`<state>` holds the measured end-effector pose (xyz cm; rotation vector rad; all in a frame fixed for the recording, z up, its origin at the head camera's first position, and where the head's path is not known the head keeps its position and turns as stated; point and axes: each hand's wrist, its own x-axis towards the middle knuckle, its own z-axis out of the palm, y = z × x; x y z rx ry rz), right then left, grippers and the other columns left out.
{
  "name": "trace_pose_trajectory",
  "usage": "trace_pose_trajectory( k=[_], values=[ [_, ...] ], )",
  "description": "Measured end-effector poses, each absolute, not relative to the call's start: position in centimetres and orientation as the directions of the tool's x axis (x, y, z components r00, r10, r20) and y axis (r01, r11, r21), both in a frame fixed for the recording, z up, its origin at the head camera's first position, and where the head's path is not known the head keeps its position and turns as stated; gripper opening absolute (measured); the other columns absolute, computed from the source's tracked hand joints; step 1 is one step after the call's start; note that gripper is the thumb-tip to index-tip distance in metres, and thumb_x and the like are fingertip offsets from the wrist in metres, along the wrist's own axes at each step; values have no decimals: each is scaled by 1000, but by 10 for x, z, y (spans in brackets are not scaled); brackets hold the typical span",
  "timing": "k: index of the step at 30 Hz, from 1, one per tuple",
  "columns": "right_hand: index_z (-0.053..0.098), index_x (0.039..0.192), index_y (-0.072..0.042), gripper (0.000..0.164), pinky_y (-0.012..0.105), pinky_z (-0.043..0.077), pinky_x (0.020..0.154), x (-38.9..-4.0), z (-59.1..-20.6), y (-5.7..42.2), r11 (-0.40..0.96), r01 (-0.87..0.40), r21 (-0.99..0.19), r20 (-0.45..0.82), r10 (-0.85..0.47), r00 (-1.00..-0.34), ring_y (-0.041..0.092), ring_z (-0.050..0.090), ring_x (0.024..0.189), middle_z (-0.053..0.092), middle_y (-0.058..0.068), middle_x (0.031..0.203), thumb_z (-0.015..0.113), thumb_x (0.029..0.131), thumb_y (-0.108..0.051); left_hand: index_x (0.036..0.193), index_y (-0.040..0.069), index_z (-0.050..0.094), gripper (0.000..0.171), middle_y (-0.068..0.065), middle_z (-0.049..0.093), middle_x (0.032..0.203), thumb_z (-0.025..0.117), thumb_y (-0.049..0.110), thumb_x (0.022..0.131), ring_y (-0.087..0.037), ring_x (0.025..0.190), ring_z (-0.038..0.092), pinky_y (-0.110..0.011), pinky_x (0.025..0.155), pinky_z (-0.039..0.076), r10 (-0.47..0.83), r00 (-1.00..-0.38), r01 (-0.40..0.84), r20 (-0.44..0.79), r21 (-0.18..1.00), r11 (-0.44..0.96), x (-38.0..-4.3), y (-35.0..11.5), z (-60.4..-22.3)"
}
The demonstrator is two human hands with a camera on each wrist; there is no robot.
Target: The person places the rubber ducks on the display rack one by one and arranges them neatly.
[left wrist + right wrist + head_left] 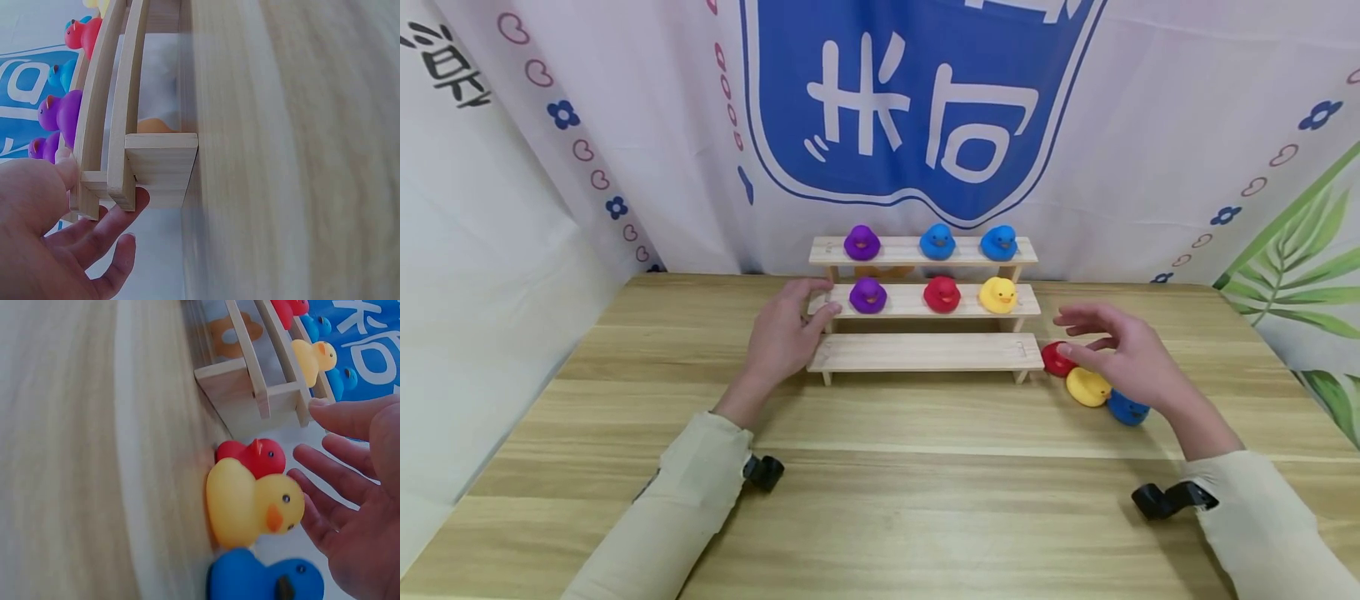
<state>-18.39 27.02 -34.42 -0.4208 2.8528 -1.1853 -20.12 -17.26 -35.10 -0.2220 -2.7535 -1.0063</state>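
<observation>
A three-tier wooden display stand (pixel 925 353) rests on the table. My left hand (pixel 784 329) holds its left end: in the left wrist view the thumb lies on the middle plank, with fingers (pixel 103 234) around the plank ends. To the right of the stand, my right hand (pixel 1123 354) hovers with loosely bent fingers and nothing in them. Below and beside it sit a red rubber duck (pixel 250 456), a yellow rubber duck (pixel 231 500) and a blue rubber duck (pixel 240 578), close together on the table. The head view shows the red duck partly behind my right thumb.
On the top tier are a purple duck (pixel 861 243) and two blue ducks (pixel 937 242). The middle tier bears a purple duck (pixel 868 296), a red duck (pixel 942 294) and a yellow duck (pixel 997 295). A printed curtain (pixel 685 208) hangs behind the wooden table (pixel 925 517).
</observation>
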Motion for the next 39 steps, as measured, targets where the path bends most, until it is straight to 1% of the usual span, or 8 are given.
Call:
trace_pose_trajectory(
  k=[11, 18, 21, 23, 25, 28, 32, 39],
  values=[
    [51, 152, -5, 58, 7, 49, 88, -180, -350, 282, 681, -195, -706, -19, -294, -956, 39, 59, 133, 63, 18, 147, 71, 103, -30, 148, 10, 58, 46, -16, 57, 154, 60, 34, 110, -35, 104, 68, -55, 107, 53, 68, -971, 199, 227, 626, 754, -202, -173, -351],
    [52, 151, -5, 59, 8, 51, 88, -181, -351, 285, 692, -163, -703, -68, -294, -953, 41, 59, 134, 62, 19, 147, 73, 102, -31, 148, 10, 58, 45, -15, 58, 154, 61, 34, 109, -31, 93, 68, -51, 95, 57, 67, -971, 200, 230, 627, 753, -202, -173, -351],
    [54, 150, -6, 59, 9, 51, 90, -183, -352, 284, 712, -147, -686, -93, -287, -953, 40, 58, 135, 62, 19, 148, 74, 101, -32, 148, 10, 58, 45, -15, 57, 154, 61, 34, 109, -31, 91, 68, -50, 93, 57, 68, -971, 201, 230, 626, 753, -201, -173, -351],
    [55, 149, -6, 59, 19, 57, 95, -183, -352, 283, 722, -142, -677, -105, -286, -953, 40, 58, 135, 61, 20, 148, 75, 101, -32, 148, 10, 58, 45, -15, 57, 154, 61, 34, 109, -30, 89, 68, -50, 93, 56, 67, -971, 199, 228, 627, 753, -201, -173, -351],
    [56, 149, -6, 58, 33, 61, 100, -184, -353, 282, 730, -144, -668, -106, -284, -953, 41, 58, 134, 61, 21, 147, 75, 101, -32, 148, 10, 58, 45, -15, 57, 154, 61, 34, 109, -30, 89, 68, -49, 92, 57, 66, -972, 197, 227, 628, 753, -201, -173, -351],
    [58, 147, -6, 56, 51, 59, 104, -185, -355, 282, 744, -161, -649, -87, -283, -955, 41, 59, 132, 63, 21, 146, 76, 100, -31, 148, 10, 58, 45, -15, 57, 155, 61, 34, 109, -30, 89, 69, -49, 91, 57, 64, -972, 197, 227, 630, 751, -201, -173, -351],
    [61, 144, -7, 53, 53, 59, 103, -187, -357, 281, 761, -175, -625, -67, -275, -959, 38, 62, 129, 65, 19, 143, 78, 99, -30, 148, 10, 58, 45, -15, 57, 155, 61, 34, 109, -31, 91, 69, -51, 95, 57, 65, -970, 202, 234, 630, 750, -201, -173, -351],
    [62, 143, -6, 53, 54, 61, 99, -189, -360, 276, 772, -201, -603, -41, -281, -959, 39, 62, 125, 66, 22, 139, 80, 97, -24, 148, 10, 58, 46, -16, 57, 155, 61, 34, 109, -33, 96, 69, -54, 104, 54, 67, -970, 204, 235, 627, 751, -201, -173, -351]
  ],
)
